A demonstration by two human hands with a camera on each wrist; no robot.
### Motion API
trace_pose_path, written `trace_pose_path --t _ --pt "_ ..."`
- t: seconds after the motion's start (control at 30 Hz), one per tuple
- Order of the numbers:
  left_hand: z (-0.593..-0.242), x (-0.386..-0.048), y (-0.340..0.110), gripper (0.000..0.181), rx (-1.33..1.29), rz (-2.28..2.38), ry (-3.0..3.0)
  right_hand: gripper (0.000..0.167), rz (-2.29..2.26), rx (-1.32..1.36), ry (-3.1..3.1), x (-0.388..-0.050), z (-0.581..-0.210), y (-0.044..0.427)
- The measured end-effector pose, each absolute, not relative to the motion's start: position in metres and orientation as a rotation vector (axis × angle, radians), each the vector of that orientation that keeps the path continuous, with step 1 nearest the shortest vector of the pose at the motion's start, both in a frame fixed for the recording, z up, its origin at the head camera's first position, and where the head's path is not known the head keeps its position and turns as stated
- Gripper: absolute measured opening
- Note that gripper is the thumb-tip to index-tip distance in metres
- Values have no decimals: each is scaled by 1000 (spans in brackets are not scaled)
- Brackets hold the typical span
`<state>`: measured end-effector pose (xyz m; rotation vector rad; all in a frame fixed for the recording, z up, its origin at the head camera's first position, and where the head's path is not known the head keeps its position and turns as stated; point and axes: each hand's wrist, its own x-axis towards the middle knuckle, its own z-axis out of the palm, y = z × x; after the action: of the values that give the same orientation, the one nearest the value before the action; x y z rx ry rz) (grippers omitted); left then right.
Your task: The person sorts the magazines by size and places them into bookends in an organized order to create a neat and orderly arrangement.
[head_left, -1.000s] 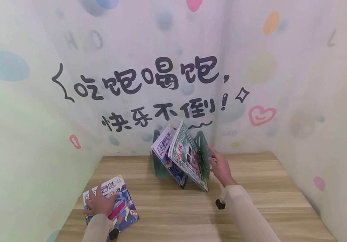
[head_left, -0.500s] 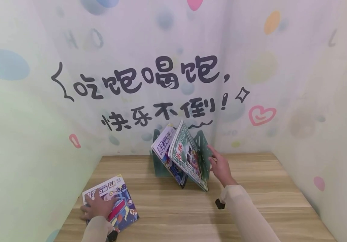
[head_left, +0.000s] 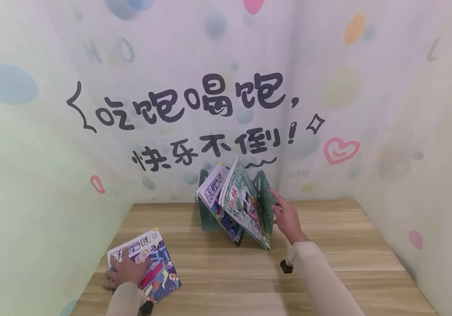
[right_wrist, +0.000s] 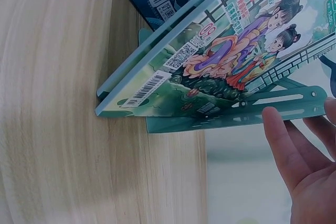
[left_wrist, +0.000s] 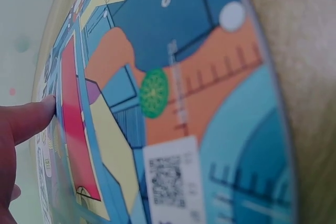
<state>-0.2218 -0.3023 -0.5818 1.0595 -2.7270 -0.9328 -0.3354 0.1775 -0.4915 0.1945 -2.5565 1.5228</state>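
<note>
In the head view, a magazine with a blue cover lies flat at the table's left. My left hand rests on its cover, fingers spread toward its left edge; in the left wrist view the thumb touches the cover. A dark green bookend stands against the back wall. Inside it lean a purple-and-white magazine and some green magazines, all tilted. My right hand touches the bookend's right plate from outside, its index finger straight. The right wrist view shows the thumb against that plate.
The wood-grain table meets printed fabric walls at the back and both sides. Lower corners of the green magazines jut forward past the bookend. Both wrists wear dark straps over light sleeves.
My left hand has slid slightly left over the flat magazine, its fingers now nearer the left edge. The right hand, bookend and leaning magazines have stayed put.
</note>
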Motion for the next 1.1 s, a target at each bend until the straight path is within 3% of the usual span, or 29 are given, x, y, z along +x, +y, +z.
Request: trace_pose_path --t 1.1 --pt "-573 -215 -296 102 978 -799 -2580 59 1487 191 -2574 -336 -492 177"
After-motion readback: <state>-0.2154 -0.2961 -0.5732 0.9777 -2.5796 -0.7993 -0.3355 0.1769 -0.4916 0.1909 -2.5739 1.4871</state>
